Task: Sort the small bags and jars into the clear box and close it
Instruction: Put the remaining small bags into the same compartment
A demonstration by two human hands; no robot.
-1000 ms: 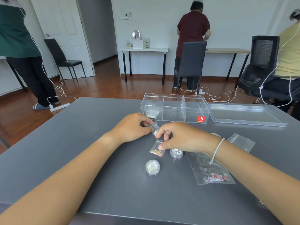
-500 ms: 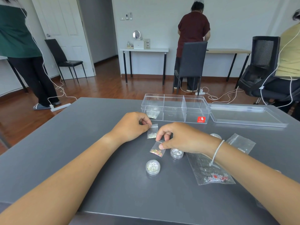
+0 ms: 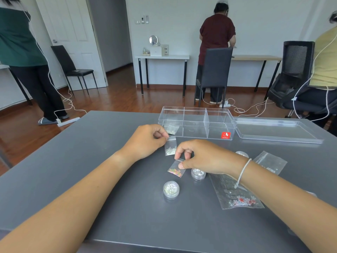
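At the centre of the frame the left hand [image 3: 145, 141] pinches the top edge of a small clear bag of silvery bits [image 3: 170, 148], which hangs from thumb and forefinger just in front of the clear box [image 3: 197, 123]. Just right of it the right hand [image 3: 204, 157] pinches the top of a second bag with pinkish flakes [image 3: 176, 168]; this bag's lower end lies on the grey table [image 3: 91, 161].

Below the right hand, touching its heel, stands a jar [image 3: 198, 174] of glitter; a second jar [image 3: 171, 189] stands apart, lower in the frame. A third jar [image 3: 242, 154] peeks out behind the right wrist. Under the right forearm lies a long bag with red and white pieces [image 3: 237, 196], and to its upper right another clear bag [image 3: 271, 162].

The box sits at upper centre, open, in three compartments; the left one holds a small bag [image 3: 172, 129]. Its lid [image 3: 277, 130] lies flat just to the right.
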